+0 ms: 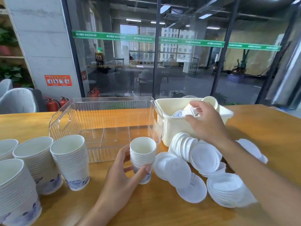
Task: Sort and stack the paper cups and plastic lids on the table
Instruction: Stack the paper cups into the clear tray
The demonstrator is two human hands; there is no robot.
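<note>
My left hand (123, 175) grips a short stack of white paper cups (143, 154) standing on the wooden table in front of the clear bin. My right hand (206, 121) reaches over the cream plastic tub (171, 128), its fingers and thumb around a loose paper cup (189, 110) lying inside. Another cup (210, 100) sticks up at the tub's far side. Several taller cup stacks (70, 160) stand at the left. White plastic lids (205, 157) lie spread in overlapping piles at the right, partly under my right forearm.
A clear ribbed plastic bin (60, 118) with dividers stands behind the cups, touching the tub's left side. More lids (254, 149) lie right of my forearm. A glass wall rises behind the table; chairs stand at the far left.
</note>
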